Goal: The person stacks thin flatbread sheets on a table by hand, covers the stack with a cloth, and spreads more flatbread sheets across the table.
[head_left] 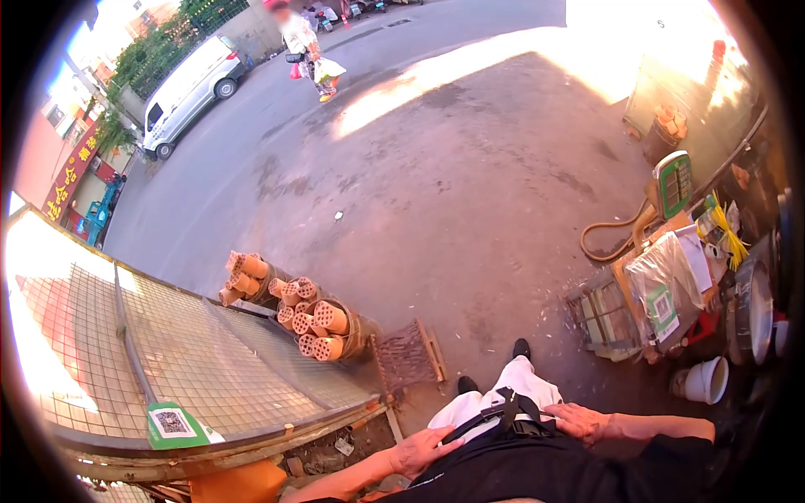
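Observation:
My left hand (418, 453) lies against my hip at the edge of the white trousers (459, 411), its fingers stretched out beside a black strap (474, 424). On the other side, my right hand (581, 422) rests at my waist with fingers extended, near the black buckle and straps (510, 409). I see nothing held in either hand. My fingertips partly overlap the straps, and whether they press on them I cannot tell.
Buckets of orange perforated cylinders (312, 318) stand by a mesh-topped frame (210, 335) at left. Right are a scale display (673, 186), a box stack (604, 314) and a white bucket (704, 380). Beyond, a person (306, 50) carries bags near a white van (189, 88).

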The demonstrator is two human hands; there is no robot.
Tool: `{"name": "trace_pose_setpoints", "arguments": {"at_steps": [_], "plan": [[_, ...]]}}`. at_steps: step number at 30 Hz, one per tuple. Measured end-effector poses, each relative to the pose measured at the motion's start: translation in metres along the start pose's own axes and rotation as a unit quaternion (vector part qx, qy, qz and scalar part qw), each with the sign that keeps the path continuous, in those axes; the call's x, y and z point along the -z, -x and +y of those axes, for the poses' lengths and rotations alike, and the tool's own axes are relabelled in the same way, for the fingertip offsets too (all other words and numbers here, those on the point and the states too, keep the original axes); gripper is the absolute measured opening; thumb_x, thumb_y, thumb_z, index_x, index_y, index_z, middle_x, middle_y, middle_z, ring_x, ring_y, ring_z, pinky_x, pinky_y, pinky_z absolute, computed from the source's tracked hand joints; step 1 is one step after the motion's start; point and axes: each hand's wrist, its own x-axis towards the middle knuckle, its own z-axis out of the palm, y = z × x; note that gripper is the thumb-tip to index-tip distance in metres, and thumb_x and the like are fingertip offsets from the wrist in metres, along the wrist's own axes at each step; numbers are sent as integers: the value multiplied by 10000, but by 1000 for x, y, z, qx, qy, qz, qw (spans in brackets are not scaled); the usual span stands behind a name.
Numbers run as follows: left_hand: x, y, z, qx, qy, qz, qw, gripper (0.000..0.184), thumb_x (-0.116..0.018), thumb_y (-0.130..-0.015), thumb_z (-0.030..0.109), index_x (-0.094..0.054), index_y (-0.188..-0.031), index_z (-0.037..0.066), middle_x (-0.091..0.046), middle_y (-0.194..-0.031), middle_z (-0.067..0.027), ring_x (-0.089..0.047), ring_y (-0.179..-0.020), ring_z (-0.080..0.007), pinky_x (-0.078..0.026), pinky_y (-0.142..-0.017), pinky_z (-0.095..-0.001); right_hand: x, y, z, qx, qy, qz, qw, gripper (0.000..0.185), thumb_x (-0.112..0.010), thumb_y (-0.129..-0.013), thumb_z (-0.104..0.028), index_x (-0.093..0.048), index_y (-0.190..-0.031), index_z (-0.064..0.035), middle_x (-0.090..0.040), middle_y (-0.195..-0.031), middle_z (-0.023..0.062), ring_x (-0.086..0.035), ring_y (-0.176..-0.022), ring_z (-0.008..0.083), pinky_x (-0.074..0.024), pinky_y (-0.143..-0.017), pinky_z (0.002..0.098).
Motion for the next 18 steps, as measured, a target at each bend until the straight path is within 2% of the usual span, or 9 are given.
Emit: {"name": "trace_pose_setpoints", "arguments": {"at_steps": [3,6,16,18], "plan": [[-1,0,0,-9,4,-1,1000,829,-641,-818,265,-284,-1541,76,-395,-1412,-337,-470,-1263,-462,-399,-1038,-487,-4,2,4,4,14,-4,1000,708,-722,-618,-98,-426,-1249,22,-309,-1466,351,-414,-1305,489,-374,-1055,553],[-2,0,-1,-9,6,-1,1000,842,-650,-809,274,-283,-1541,76,-395,-1410,-338,-468,-1262,-465,-398,-1036,-488,-11,3,10,10,40,9,999,824,-785,-549,-185,-416,-1267,-25,-348,-1446,318,-472,-1246,481,-412,-1016,528],[2,-1,1,-11,4,-5,1000,873,-654,-798,257,-252,-1552,80,-348,-1450,-367,-448,-1288,-482,-374,-1069,-489,-15,6,15,32,47,28,998,703,-753,-610,-154,-426,-1214,-2,-372,-1411,348,-468,-1247,491,-430,-981,535],[1,-1,4,-3,6,-11,1000,887,-660,-795,262,-241,-1555,82,-342,-1452,-372,-445,-1291,-484,-369,-1075,-492,-16,8,15,28,44,25,998,679,-737,-669,-200,-431,-1242,-2,-369,-1421,341,-462,-1260,485,-419,-1000,530]]}}
